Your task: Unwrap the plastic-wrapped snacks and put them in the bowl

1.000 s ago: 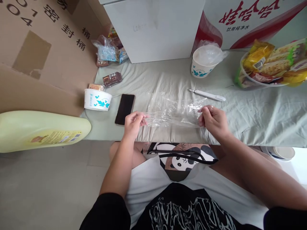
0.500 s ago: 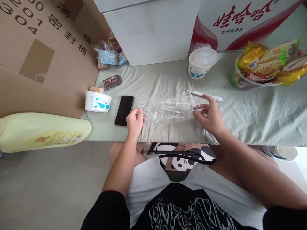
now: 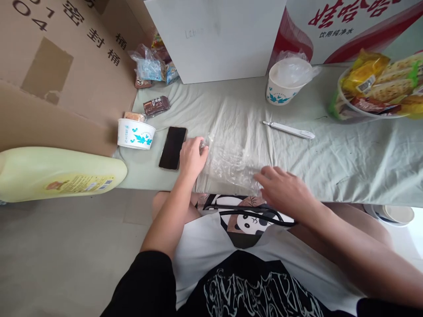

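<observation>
A crumpled clear plastic bag [image 3: 233,163] lies stretched between my hands over the cloth-covered table. My left hand [image 3: 192,159] is closed on its left end, thumb and fingers pinching the film. At the bag's lower right end, my right hand [image 3: 284,187] has its fingers bent down and closed on the film; slight blur softens the fingertips. A black phone [image 3: 172,148] lies just left of my left hand. Beyond my right hand rests a slim white craft knife [image 3: 291,130], touched by neither hand.
A paper cup [image 3: 280,90] stuffed with plastic stands at the back, near a tub of wrapped snacks [image 3: 366,115]. To the left are a paper bowl [image 3: 136,134], a brown snack packet [image 3: 156,106] and a large yellow bottle [image 3: 62,174]. Cardboard [image 3: 82,83] and white boxes [image 3: 228,48] border the table.
My right hand has come down toward the table's front edge, drawing the bag's right end with it. My left hand has shifted slightly up and right. The camera view has moved a little.
</observation>
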### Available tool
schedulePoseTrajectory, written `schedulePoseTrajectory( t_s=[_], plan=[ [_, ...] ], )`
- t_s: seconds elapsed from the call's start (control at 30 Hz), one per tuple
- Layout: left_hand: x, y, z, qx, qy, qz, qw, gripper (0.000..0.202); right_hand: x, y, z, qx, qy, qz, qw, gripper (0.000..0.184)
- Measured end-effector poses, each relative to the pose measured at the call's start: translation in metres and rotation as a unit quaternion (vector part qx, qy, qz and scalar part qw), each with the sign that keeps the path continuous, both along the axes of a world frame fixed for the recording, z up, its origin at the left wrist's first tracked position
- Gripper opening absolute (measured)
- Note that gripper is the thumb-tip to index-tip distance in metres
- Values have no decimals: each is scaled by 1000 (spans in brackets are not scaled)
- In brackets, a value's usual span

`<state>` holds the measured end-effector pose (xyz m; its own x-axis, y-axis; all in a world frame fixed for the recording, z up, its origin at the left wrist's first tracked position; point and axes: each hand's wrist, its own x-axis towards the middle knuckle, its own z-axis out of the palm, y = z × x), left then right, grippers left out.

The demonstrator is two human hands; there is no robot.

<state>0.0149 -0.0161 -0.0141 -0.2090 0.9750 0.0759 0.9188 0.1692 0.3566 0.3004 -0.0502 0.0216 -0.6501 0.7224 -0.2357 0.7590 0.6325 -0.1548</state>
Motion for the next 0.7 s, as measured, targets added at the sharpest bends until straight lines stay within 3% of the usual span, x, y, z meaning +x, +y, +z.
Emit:
schedulePoseTrajectory(
  t_s=[0.1,0.17,0.3,0.37,0.47,0.53,0.6,0.7],
  plan=[
    [2,4,3,-11,-45,-93,995,33,5,-6,7,-133,64,28,989,22],
    [6,7,4,-38,-84,-173,981,42,8,4,7,-188,135,5,973,23],
    [17,12,5,-80,-146,-282,945,39,6,31,-8,-138,247,-122,951,31],
    [25,13,6,-71,-164,-293,939,34,-1,39,-17,-123,281,-155,939,49],
    [39,10,19,-29,-192,-312,930,27,-10,45,-25,-163,312,-173,920,73],
    [46,8,35,7,-214,-327,921,23,-12,47,-25,-220,325,-168,904,58],
    [48,7,52,42,-233,-319,918,17,-11,50,-22,-279,338,-142,888,27],
    [39,12,64,103,-299,-206,926,23,-6,54,-19,-328,397,-139,846,17]
  ],
)
